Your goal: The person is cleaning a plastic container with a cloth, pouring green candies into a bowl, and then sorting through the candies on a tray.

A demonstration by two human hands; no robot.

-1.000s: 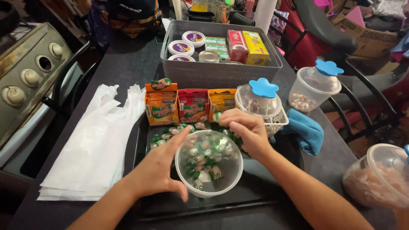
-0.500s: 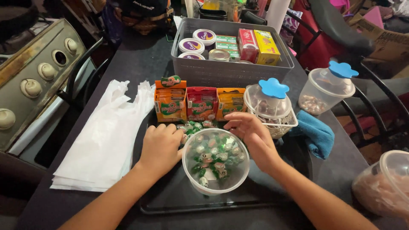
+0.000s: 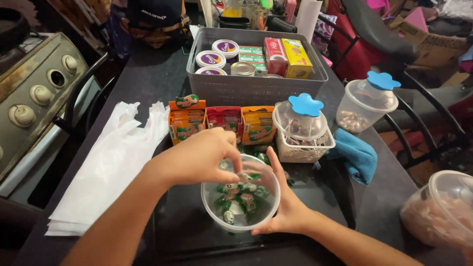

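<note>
Two hands at centre frame, both on a clear plastic bowl (image 3: 240, 197) of small green-wrapped candies (image 3: 236, 194). Left hand (image 3: 199, 157) arched over the rim, fingers curled down into the bowl, seemingly pinched on a candy or two, though hard to tell just what. Right hand (image 3: 286, 207) cupped against the bowl's right wall, bracing it, nothing else in it. Bowl sitting on a dark tray (image 3: 187, 231), lower centre. Looks light and thin-walled, likely to flex or skid; best steadied low on the wall, as now. Candies small, slick in their wrappers, probably easiest scooped or pinched a few at once. Behind, three candy boxes (image 3: 224, 123); a grey bin (image 3: 256, 88) above them; a white basket (image 3: 305, 148) at right under a blue-knobbed lid (image 3: 305, 106); white plastic bags (image 3: 108, 167) at left.
</note>
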